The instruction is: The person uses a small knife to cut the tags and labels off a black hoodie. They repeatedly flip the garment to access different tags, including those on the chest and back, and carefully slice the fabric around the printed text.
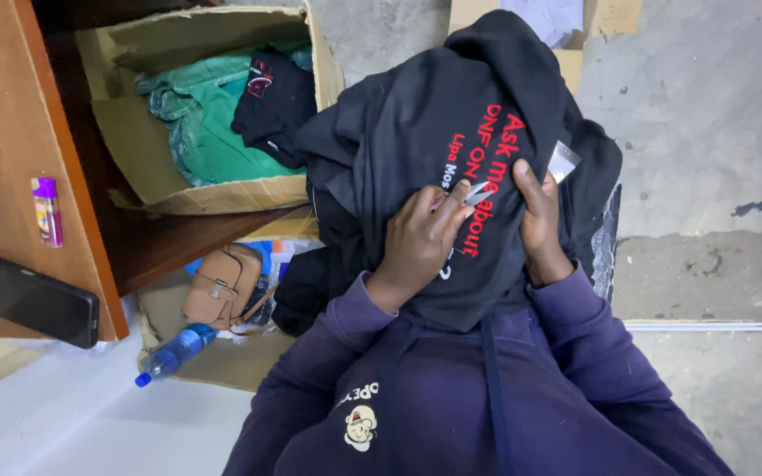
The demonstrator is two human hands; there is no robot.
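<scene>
A black garment (pixel 416 150) with red and white print is draped over the lap, its bulk spilling toward a cardboard box (pixel 134 150) at the upper left. The left hand (pixel 421 242) is closed on a small pair of metal snips (pixel 476 194), whose blades are pointed at the printed cloth just beside the thumb. The right hand (pixel 540 220) is pressed flat on the garment, fingers spread over the fabric and not clamped on anything; a small silvery tag (pixel 564 161) is seen just above its fingertips. The two hands are kept near each other, apart by only the strip of print between them. Purple sleeves (pixel 575 326) are worn on both arms. In the box, a green plastic bag (pixel 209 123) and another dark garment (pixel 271 97) are held. Under the box's shelf, a tan handbag (pixel 222 286) is laid on the floor, and a blue-capped bottle (pixel 174 353) is set just below it. On the wooden desk (pixel 2 132) at the left, a black phone (pixel 33 300) and a purple lighter (pixel 47 210) are laid, well apart from the hands.
</scene>
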